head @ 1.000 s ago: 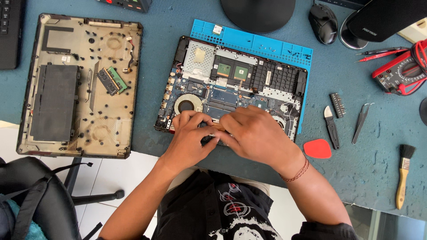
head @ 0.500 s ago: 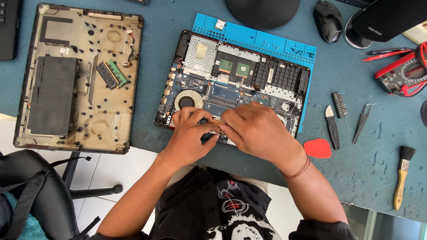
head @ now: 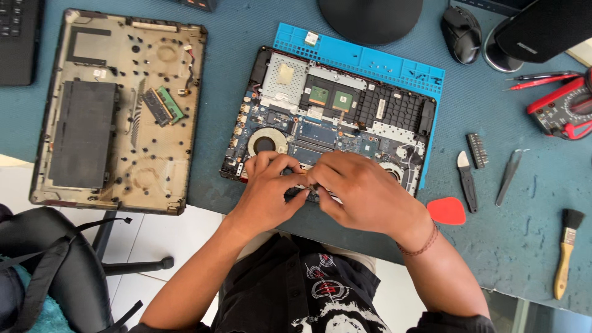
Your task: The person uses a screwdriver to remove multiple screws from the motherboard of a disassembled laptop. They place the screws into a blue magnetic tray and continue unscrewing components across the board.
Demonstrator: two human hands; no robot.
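Hands — left hand, right hand — meeting on opened laptop, near edge

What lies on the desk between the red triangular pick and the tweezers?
A small black pry tool with a pale tip lies between the red pick and tweezers, in the head view.

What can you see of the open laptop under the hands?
The laptop lies flat on a blue mat with its bottom cover off, insides facing up. A blue circuit board shows with a round fan at the left, a silver metal plate at the upper left, two green-brown chips in the middle and a black ribbed section at the right. The left hand and right hand rest on its near edge, hiding what they work on.
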